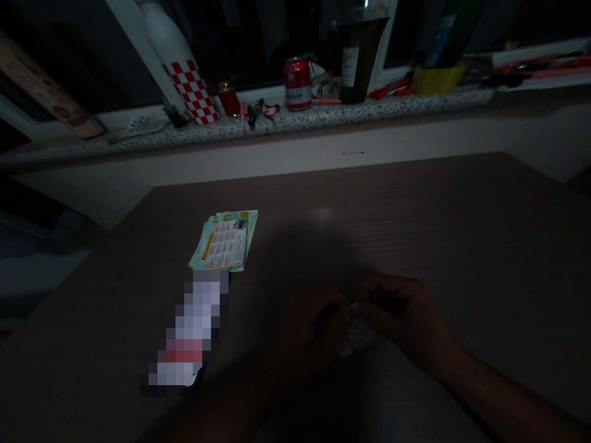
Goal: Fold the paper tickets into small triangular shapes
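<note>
Both hands are close together over the dark wooden table [415, 215], in deep shadow. Between them is a small printed card [360, 332], its lower part showing lines of text. My left hand [314, 320] is closed on the card's left side. Thumb and fingers of my right hand [401, 307] pinch its upper right edge. Whether the card is bent or folded is too dark to tell. To the left of my hands lies a loose stack of calendar cards [226, 240], printed with month grids. Just below the stack, a long pixelated item [194, 326] lies on the table.
A granite windowsill [318, 114] runs behind the table. It bears a red can [298, 84], a red-and-white checkered bottle [187, 74], a small red jar [228, 99], a dark container with a label [362, 61], a yellow pot [436, 80] and small clutter.
</note>
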Tool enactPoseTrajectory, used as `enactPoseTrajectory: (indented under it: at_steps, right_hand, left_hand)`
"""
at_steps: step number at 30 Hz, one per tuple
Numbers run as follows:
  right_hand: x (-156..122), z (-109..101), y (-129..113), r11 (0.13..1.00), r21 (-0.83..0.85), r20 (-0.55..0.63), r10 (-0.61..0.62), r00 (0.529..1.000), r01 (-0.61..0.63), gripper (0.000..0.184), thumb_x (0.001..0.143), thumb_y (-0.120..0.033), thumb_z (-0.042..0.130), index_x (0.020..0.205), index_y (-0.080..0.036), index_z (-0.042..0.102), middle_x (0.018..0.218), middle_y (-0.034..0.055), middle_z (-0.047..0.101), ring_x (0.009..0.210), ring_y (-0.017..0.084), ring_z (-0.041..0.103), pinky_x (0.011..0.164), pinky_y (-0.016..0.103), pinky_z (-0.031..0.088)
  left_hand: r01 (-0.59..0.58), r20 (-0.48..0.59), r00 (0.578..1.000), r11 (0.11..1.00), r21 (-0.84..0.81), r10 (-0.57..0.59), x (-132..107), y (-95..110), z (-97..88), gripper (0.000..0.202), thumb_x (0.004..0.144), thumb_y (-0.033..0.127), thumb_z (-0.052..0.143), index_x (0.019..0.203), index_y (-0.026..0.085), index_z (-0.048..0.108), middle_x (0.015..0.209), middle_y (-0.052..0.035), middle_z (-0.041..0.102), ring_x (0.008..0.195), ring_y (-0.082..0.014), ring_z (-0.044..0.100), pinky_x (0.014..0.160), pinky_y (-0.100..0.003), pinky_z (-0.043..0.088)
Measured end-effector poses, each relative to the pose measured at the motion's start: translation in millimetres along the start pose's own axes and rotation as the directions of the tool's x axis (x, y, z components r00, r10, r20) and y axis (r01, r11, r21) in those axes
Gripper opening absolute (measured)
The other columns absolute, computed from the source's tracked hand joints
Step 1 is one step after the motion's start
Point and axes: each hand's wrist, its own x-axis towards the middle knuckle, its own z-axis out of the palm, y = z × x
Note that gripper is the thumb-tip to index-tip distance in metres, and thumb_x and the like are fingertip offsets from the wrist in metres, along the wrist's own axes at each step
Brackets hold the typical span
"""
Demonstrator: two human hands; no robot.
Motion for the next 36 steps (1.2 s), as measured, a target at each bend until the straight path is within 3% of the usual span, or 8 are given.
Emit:
enactPoseTrajectory:
  at_steps: [5,11,19,25,28,29,32,36]
  right_hand:
    - [1.1,4.6,-0.5,0.998,0.043,-0.023,0.035,0.999,-0.034,0.007,0.064,-0.017,0.060,0.058,-0.017,0.056,0.052,-0.0046,0.049,0.048,0.007,0.041,0.044,0.019,0.034]
    - [2.2,5.6,1.1,0.998,0.019,0.001,0.064,0.998,-0.064,0.010,0.065,-0.019,0.060,0.057,-0.018,0.055,0.053,-0.0048,0.047,0.049,0.007,0.040,0.044,0.019,0.034]
    - [1.6,12.8,-3.2,0.990,0.075,-0.047,0.124,0.991,-0.121,0.013,0.061,-0.022,0.056,0.052,-0.019,0.046,0.051,-0.0059,0.038,0.049,0.007,0.033,0.043,0.020,0.028]
    - [-0.9,11.3,0.6,0.991,0.021,0.030,0.133,0.991,-0.133,0.011,0.061,-0.020,0.058,0.055,-0.018,0.048,0.054,-0.0049,0.042,0.052,0.008,0.035,0.047,0.022,0.029]
    - [-1.5,9.2,4.0,0.991,-0.006,0.048,0.136,0.990,-0.135,0.011,0.062,-0.017,0.058,0.056,-0.018,0.049,0.054,-0.0052,0.041,0.052,0.008,0.036,0.047,0.021,0.028]
    - [-1.4,8.6,4.3,0.992,0.006,0.049,0.125,0.991,-0.126,0.011,0.063,-0.017,0.058,0.056,-0.018,0.049,0.055,-0.0052,0.042,0.052,0.008,0.036,0.047,0.021,0.028]
    - [-0.4,6.9,2.4,0.997,0.054,0.029,0.054,0.998,-0.055,0.007,0.067,-0.018,0.059,0.062,-0.017,0.053,0.056,-0.0047,0.045,0.052,0.008,0.039,0.047,0.021,0.031]
    - [1.1,2.7,0.4,0.999,0.015,0.015,-0.049,0.999,0.049,0.005,0.072,-0.018,0.064,0.073,-0.018,0.060,0.063,-0.0030,0.054,0.056,0.009,0.049,0.050,0.020,0.039]
  left_hand:
    - [-0.015,-0.056,0.998,1.000,0.024,0.017,-0.1,-2.9,1.6,0.016,0.089,0.024,0.051,0.076,0.016,0.057,0.065,0.0028,0.054,0.057,-0.0085,0.049,0.054,-0.018,0.036]
    - [-0.071,-0.004,0.997,0.995,0.068,0.072,2.8,-2.1,0.0,0.015,0.088,0.021,0.052,0.075,0.016,0.057,0.064,0.0026,0.054,0.057,-0.0088,0.050,0.054,-0.019,0.036]
    - [-0.124,-0.099,0.986,0.987,0.099,0.134,-1.8,-1.7,7.0,0.017,0.089,0.019,0.051,0.073,0.017,0.054,0.062,0.0038,0.051,0.055,-0.0075,0.046,0.054,-0.019,0.035]
    - [-0.006,-0.351,0.936,0.997,0.078,0.034,3.8,-1.3,-4.6,0.014,0.089,0.022,0.051,0.077,0.019,0.059,0.064,0.0042,0.055,0.057,-0.0092,0.050,0.051,-0.018,0.038]
    - [0.089,-0.552,0.833,0.995,0.049,-0.047,8.8,-0.7,-15.6,0.015,0.088,0.023,0.051,0.075,0.019,0.058,0.061,0.0041,0.053,0.055,-0.0103,0.050,0.047,-0.019,0.036]
    - [0.101,-0.531,0.846,0.993,0.059,-0.054,9.6,-1.1,-17.7,0.015,0.087,0.023,0.052,0.075,0.019,0.059,0.062,0.0036,0.054,0.057,-0.0109,0.051,0.049,-0.019,0.037]
    - [0.093,-0.246,0.967,0.993,0.068,-0.074,9.3,-3.7,-17.7,0.017,0.087,0.026,0.053,0.073,0.018,0.060,0.062,0.0032,0.055,0.057,-0.0107,0.051,0.052,-0.020,0.039]
    - [0.046,-0.055,0.998,0.997,0.057,-0.042,8.1,-4.6,-13.2,0.016,0.087,0.025,0.054,0.077,0.017,0.062,0.067,0.0016,0.060,0.062,-0.0110,0.054,0.058,-0.021,0.041]
